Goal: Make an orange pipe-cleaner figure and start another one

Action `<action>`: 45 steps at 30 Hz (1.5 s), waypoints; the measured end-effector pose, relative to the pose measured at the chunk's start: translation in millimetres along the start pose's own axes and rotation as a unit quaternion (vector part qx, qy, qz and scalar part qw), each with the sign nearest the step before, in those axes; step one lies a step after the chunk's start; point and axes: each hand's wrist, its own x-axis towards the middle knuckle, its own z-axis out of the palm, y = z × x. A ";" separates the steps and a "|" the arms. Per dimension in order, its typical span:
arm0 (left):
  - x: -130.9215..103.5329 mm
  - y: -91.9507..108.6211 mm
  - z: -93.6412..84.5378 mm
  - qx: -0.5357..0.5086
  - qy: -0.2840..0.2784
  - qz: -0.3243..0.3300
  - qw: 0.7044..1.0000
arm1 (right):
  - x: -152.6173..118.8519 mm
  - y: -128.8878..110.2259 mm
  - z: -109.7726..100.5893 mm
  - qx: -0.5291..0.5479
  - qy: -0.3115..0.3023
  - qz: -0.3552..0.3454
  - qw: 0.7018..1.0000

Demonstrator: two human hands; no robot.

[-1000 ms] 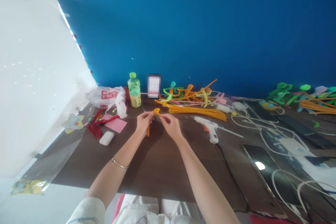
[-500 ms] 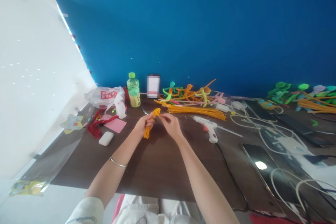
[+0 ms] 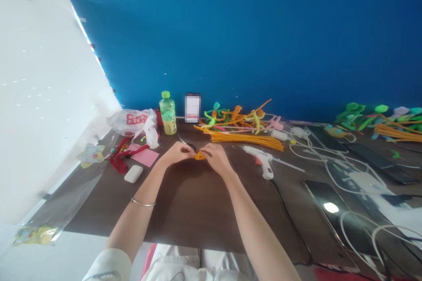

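Between my two hands is a bundle of orange pipe cleaners, of which only a small looped end shows. My left hand pinches it from the left, fingers closed. From the right, my right hand grips it with bent fingers. The rest of the bundle is hidden behind the hands. Just behind my left hand lies a pair of scissors, partly covered. A longer bunch of orange pipe cleaners rests on the table beyond my right hand.
A white glue gun with a black cord lies to the right. A green-capped bottle and a propped phone stand at the back. White cables cross a dark phone. Pipe-cleaner figures sit along the wall.
The orange bundle has turned, so its stems no longer hang below my left hand. My left hand has rotated, and both hands now meet at the looped end.
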 end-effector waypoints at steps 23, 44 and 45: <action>10.0 -7.0 28.1 0.013 0.333 0.062 0.941 | 2.4 -12.5 14.9 0.159 0.100 0.145 0.971; 15.0 -4.4 32.0 -0.471 0.257 -0.035 0.843 | 4.8 -21.2 10.5 0.214 0.117 0.130 0.961; 15.0 -4.0 30.7 -0.492 0.236 -0.037 0.837 | 5.0 -21.3 10.1 0.214 0.120 0.131 0.960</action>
